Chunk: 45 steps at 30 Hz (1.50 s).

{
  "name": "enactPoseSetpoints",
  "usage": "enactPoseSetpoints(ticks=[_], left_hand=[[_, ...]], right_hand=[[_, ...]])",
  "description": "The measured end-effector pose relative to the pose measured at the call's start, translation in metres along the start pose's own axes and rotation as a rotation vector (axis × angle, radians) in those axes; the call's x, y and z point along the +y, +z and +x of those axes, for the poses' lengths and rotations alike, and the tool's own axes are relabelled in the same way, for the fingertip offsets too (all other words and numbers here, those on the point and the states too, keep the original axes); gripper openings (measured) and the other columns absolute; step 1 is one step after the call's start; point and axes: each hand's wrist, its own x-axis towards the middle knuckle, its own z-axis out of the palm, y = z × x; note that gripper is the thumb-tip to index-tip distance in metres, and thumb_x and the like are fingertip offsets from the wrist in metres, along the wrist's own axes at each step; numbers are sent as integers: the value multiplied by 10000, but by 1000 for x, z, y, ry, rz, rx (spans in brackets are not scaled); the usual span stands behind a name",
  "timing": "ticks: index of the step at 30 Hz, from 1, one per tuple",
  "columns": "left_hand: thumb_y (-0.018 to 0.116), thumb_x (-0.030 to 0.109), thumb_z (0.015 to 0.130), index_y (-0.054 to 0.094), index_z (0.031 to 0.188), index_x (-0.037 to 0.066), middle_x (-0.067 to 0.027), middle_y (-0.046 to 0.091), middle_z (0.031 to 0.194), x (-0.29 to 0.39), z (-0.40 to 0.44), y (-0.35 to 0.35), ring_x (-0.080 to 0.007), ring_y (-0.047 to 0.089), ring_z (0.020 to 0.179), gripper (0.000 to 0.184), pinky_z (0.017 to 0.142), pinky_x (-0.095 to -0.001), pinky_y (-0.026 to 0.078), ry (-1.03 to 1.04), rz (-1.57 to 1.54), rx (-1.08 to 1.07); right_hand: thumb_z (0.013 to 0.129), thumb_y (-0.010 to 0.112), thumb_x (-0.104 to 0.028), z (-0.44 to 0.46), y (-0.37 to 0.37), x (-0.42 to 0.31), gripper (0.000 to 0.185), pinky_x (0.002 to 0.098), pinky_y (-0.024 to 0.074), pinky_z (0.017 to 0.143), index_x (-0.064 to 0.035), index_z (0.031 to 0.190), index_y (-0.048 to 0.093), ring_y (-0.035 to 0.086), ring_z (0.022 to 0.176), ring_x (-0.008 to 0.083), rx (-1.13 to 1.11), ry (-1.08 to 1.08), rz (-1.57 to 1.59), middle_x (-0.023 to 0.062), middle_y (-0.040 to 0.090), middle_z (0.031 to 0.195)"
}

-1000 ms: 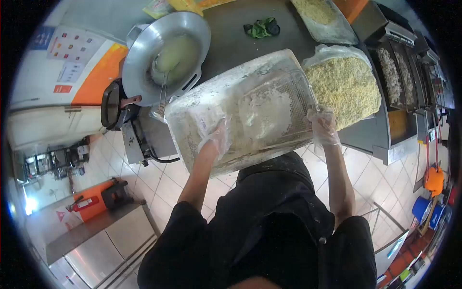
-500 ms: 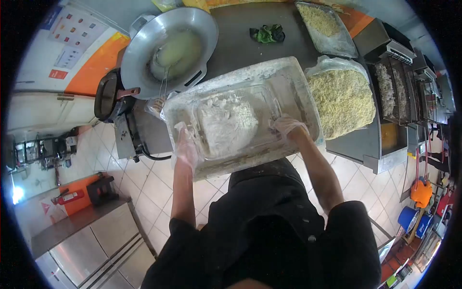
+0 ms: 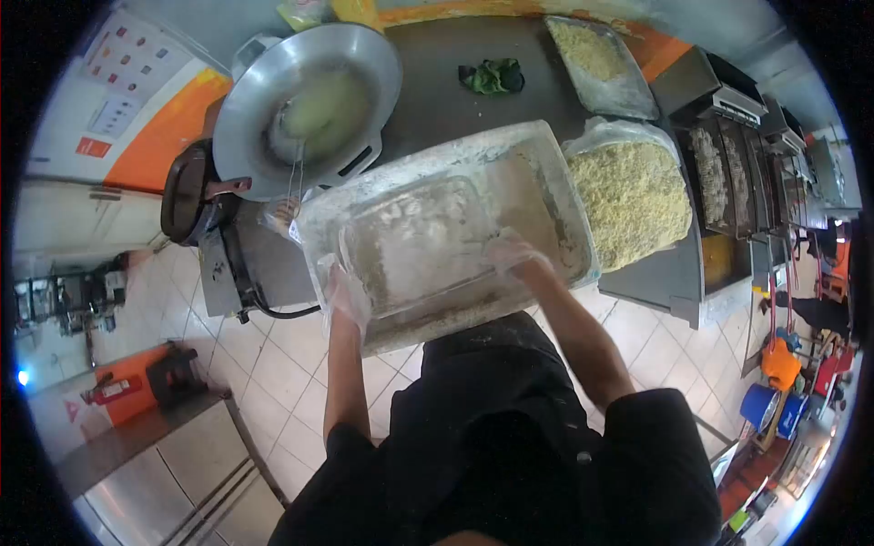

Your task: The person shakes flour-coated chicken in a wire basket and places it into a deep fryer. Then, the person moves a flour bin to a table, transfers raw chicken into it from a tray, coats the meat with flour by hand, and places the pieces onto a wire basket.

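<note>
L hand: my left hand (image 3: 346, 296), in clear plastic glove, gripping the L end of the inner tray; some fingers hidden.
R hand: my right hand (image 3: 517, 253), gloved too, closed on the tray's R end, fingers over the rim.
Inner tray: rectangular inner tray (image 3: 414, 197), btwn my two hands, inside the bin; I can't tell if it's touching the bottom.
Flour: pale flour (image 3: 419, 246) in the tray, blurred, so surface detail n/a.
Bin: big floury bin (image 3: 473, 314), set at a slant, near side out past the near edge of the dark surface (image 3: 428, 91), close to my apron (image 3: 492, 364).
Crumbs: yellowish crumb heap (image 3: 628, 205) on plastic, just R of the bin.
Far R: metal tray (image 3: 619, 98) w/ more crumbs, beyond the heap.
Far mid: dark green leaves (image 3: 492, 76), well apart from the bin.
Wok: wide silver wok (image 3: 250, 114), far L, cloudy yellowish liquid (image 3: 332, 109) inside; wire skimmer (image 3: 298, 177) leaning over its near rim.
L edge: dark pan (image 3: 187, 191), just L of the wok.
</note>
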Motion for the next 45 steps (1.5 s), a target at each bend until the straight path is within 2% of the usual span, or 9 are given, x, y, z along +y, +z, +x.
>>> enactPoseSetpoints(ticks=[2,4,7,12,16,21,27,34,45], left_hand=[[279,521,951,470,1300,40,-124,541,1221,-23,-7,8,-204,534,1051,624,898,-332,427,10,389,257],[335,528,937,535,1235,53,-118,568,1104,-35,6,-6,-189,557,912,596,760,-337,460,-55,787,386],[419,470,926,578,1143,30,-88,565,955,-25,-3,-29,-191,536,851,515,723,-351,438,-38,770,391],[548,370,899,608,934,13,-25,505,678,-50,4,-105,-140,477,653,364,584,-312,395,348,683,537],[581,350,881,599,985,-10,-65,561,798,-16,-34,-85,-161,498,721,376,623,-301,412,171,604,522],[580,332,885,580,1057,-24,-69,582,858,-7,-44,-73,-167,509,746,395,633,-310,433,130,551,632],[584,414,876,568,1185,41,-69,599,994,-17,-46,-70,-187,570,835,485,684,-324,480,126,502,589],[596,154,879,574,1122,-15,-37,585,907,-33,-26,-75,-119,520,741,297,669,-267,436,299,377,541],[617,278,880,535,1215,4,-60,602,1019,-42,-10,-58,-152,538,887,440,769,-293,443,307,563,476]], right_hand=[[918,458,-193,-7,26,21,268,350,451,841,-35,1087,594,588,948,234,159,483,972,139,611,1056],[918,464,-219,-8,14,20,294,350,451,848,-26,1100,590,586,955,236,138,518,895,139,613,1046],[919,472,-259,-14,-19,-1,337,351,452,859,-13,1120,584,583,966,239,81,249,467,141,617,1031],[921,486,-326,-48,-95,18,416,352,452,877,9,1153,573,579,985,244,185,241,1251,142,623,1005],[898,517,-252,16,-66,42,369,319,476,823,44,1111,577,601,956,260,400,559,561,175,628,994],[798,606,-297,32,-17,23,455,357,458,897,-5,1146,581,580,1028,296,105,124,124,200,593,1126],[808,602,-293,4,24,25,436,356,449,933,-48,1167,579,570,1067,270,-362,-174,215,152,591,1172],[851,569,-275,-15,10,22,426,323,425,970,-52,1213,541,545,1109,240,-485,-143,198,115,569,1216],[923,511,-257,-46,-112,18,434,265,388,1026,-49,1301,461,499,1179,183,169,-75,1046,61,527,1292]])
